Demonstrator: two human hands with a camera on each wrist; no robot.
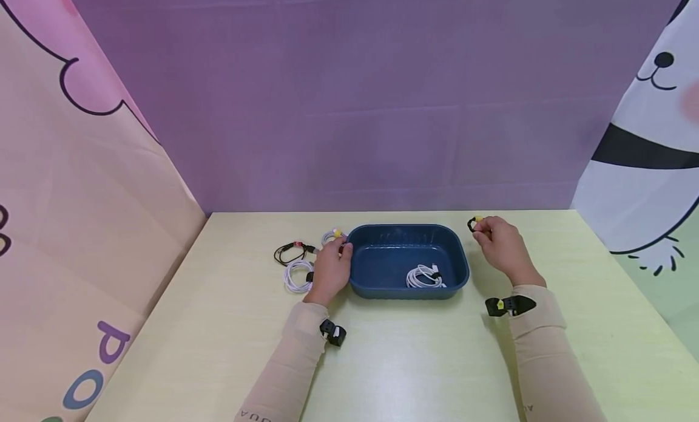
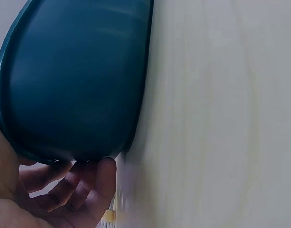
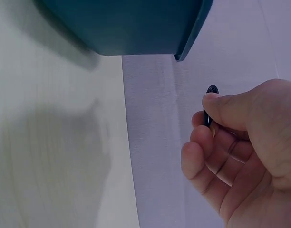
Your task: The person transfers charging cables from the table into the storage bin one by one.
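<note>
My left hand point(image 1: 330, 268) grips the left end of a dark blue plastic bin point(image 1: 406, 293), its fingers curled against the outer wall in the left wrist view. Inside the bin, toward the front right, lies a coiled white cable point(image 1: 420, 276) with a black tie. Right of the bin and above the table, my right hand point(image 1: 505, 247) pinches a small black cable loop point(image 1: 471, 225) with a yellow band, between thumb and fingertips. In the right wrist view only a dark piece of that loop point(image 3: 207, 117) shows; the fingers hide the rest.
Left of the bin lie a black coiled cable point(image 1: 282, 253) with a red tie and a white coiled cable point(image 1: 289, 282) with a black tie. Partly behind the left hand is another white cable point(image 1: 327, 235) with a yellow tie. A purple backdrop point(image 1: 382, 106) borders the table's back edge.
</note>
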